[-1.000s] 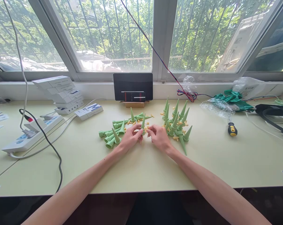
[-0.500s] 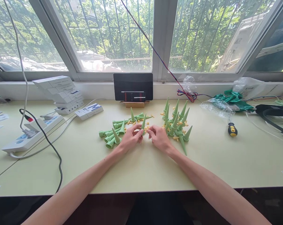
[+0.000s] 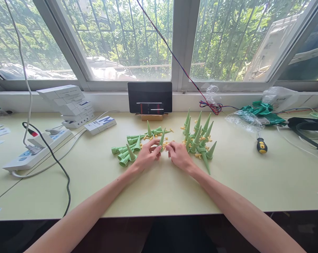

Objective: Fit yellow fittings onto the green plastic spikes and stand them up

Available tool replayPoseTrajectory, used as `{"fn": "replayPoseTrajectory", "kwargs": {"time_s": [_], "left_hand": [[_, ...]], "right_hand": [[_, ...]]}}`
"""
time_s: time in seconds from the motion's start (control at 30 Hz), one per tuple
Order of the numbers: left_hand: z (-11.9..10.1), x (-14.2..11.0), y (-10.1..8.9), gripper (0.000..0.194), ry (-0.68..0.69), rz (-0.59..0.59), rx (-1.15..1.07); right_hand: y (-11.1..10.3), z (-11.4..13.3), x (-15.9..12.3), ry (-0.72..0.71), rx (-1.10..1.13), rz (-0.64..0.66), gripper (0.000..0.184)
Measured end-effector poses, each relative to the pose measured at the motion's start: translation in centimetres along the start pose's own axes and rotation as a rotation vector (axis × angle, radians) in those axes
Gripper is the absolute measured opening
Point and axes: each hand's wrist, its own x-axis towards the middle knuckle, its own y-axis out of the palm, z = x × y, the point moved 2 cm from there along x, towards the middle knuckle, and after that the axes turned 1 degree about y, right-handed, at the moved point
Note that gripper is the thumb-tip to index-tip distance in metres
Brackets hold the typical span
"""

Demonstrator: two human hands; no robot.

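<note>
Counter (image 3: 159, 193) carries everything, dark tablet (image 3: 149, 92) at the back with a phone (image 3: 156, 109) in front of it; right-hand cluster of green cones (image 3: 196, 141) stands packed close just beyond the right hand (image 3: 179, 154), one cone lying with its tip toward the near edge; a sideways swing of that hand could topple the nearest ones, since they're tall, narrow and crowded; left-hand pile of green cones (image 3: 125, 155) is mostly on its side with a few upright, close by the left hand (image 3: 148, 154); if that wrist drifts outward, the loose ones could roll; left forearm (image 3: 95, 202) and right forearm (image 3: 227, 200) come in from the lower corners and converge mid-counter, hands low, fingertips facing; left hand is closed round the lower part of the held green cone (image 3: 162, 138), thumb on the near side, tip up and leaning slightly right; right fingers are curled into a pinch just beside its base, can't tell if they grip anything; yellow fittings (image 3: 166, 138) sit by the fingertips; uneven side push could twist the cone in the left grip, and bits that small could easily get flicked away.
</note>
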Motion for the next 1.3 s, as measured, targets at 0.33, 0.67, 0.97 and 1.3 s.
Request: {"fn": "replayPoseTrajectory", "kwargs": {"time_s": [0.33,0.67,0.97,1.3], "left_hand": [[-0.07,0.03,0.03,0.041,0.022,0.021,0.008],[-0.08,0.02,0.10,0.042,0.018,0.024,-0.001],[0.15,0.07,0.10,0.040,0.019,0.019,0.019],[0.34,0.13,0.07,0.039,0.010,0.029,0.042]], "right_hand": [[0.23,-0.36,0.05,-0.015,-0.023,0.011,0.036],[0.34,-0.58,0.24,-0.057,-0.069,-0.009,0.039],[0.28,-0.51,0.21,-0.032,-0.073,-0.021,0.035],[0.07,-0.37,0.04,-0.028,-0.097,-0.041,0.036]]}}
